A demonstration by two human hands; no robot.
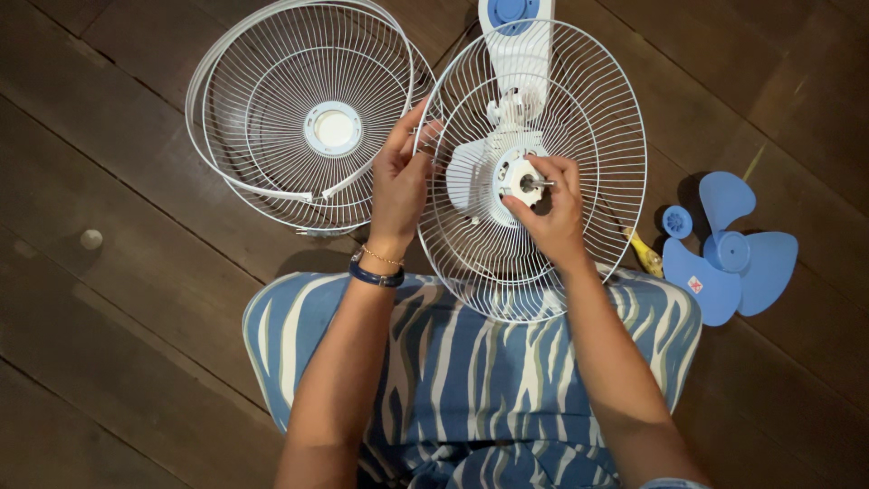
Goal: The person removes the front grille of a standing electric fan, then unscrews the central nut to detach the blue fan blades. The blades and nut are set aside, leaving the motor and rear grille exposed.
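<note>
White wire front fan guard (pixel 303 118) lies flat on the dark wooden floor (pixel 118 362) at far left. Just right of it, the left hand (pixel 398 177) pinches the rim wires of the white wire rear fan guard (pixel 593 181), fingers curled, wrist straight, holding it upright against the lap. The right hand (pixel 548 208) grips the white plastic hub nut (pixel 520 178) at the guard's centre around the metal shaft (pixel 540 183), thumb and forefinger clenched on it; turning it squarely while the rim is braced should keep it from binding. At far right rests a blue three-bladed plastic fan blade (pixel 733 249).
</note>
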